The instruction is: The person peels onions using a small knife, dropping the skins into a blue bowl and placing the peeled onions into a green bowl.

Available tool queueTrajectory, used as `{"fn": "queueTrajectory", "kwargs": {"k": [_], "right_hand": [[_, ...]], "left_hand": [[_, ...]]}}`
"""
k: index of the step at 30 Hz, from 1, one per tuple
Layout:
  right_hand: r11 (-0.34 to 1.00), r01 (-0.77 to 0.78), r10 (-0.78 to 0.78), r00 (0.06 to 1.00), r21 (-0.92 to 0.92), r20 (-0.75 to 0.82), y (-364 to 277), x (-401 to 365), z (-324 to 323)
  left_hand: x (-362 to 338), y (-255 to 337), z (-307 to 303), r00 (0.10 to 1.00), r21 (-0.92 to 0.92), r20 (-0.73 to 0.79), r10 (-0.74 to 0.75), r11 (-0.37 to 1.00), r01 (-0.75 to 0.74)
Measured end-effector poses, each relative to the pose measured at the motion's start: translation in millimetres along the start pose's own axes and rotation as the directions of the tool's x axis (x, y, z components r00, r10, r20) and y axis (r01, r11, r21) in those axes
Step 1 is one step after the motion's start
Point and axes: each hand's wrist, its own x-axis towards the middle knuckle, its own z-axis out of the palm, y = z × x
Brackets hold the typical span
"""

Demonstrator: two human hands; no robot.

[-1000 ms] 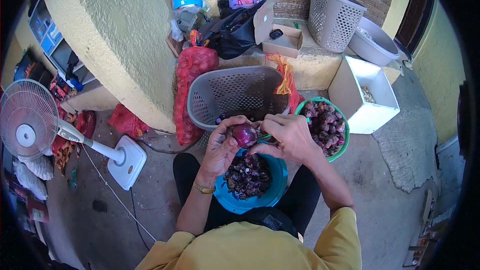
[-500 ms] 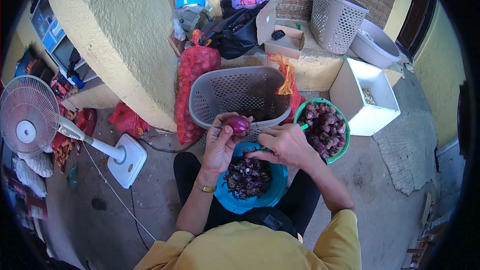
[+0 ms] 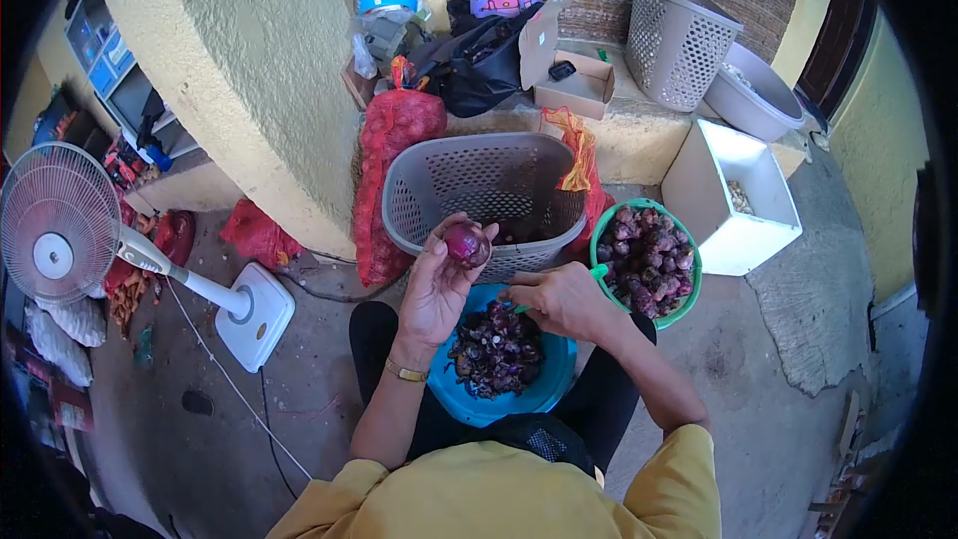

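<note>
My left hand (image 3: 431, 294) grasps a round, shiny purple onion (image 3: 465, 246) by the near rim of the grey perforated basket (image 3: 424, 180); a firm hold, without squeezing, is best. Over the round blue plastic basin (image 3: 564, 367), at right, my right hand (image 3: 571, 301) clenches a slim green tool (image 3: 600, 270). I cannot tell its edge, so left fingers should stay clear.

Green tool (image 3: 600, 270) partly hidden
</note>
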Motion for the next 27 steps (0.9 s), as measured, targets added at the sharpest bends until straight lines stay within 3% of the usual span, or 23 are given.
{"fn": "queueTrajectory", "kwargs": {"k": [4, 9, 15, 17, 27], "right_hand": [[0.999, -0.017, 0.017, 1.000, 0.040, -0.011, 2.6, -0.7, -3.8], [0.965, -0.190, 0.238, 0.925, 0.183, -0.295, -8.5, 10.2, -23.0], [0.975, -0.134, 0.201, 0.869, 0.174, -0.453, -9.0, 26.3, -21.7], [0.977, -0.137, 0.197, 0.879, 0.165, -0.434, -8.5, 28.0, -21.4], [0.975, -0.143, 0.202, 0.891, 0.171, -0.406, -11.1, 28.1, -19.2]], "left_hand": [[-0.1, -1.7, -3.2, 0.997, -0.066, -0.063, -0.039, 0.997, 0.035], [-1.1, -4.2, -3.3, 0.998, -0.070, -0.051, -0.045, 0.997, 0.041], [-3.1, -8.2, 0.2, 0.994, -0.056, -0.037, -0.100, 0.994, 0.097], [-3.6, -9.0, -6.4, 0.994, -0.057, 0.026, -0.108, 0.992, 0.109], [-5.7, -9.6, 0.5, 0.993, -0.052, 0.000, -0.115, 0.992, 0.115]]}}
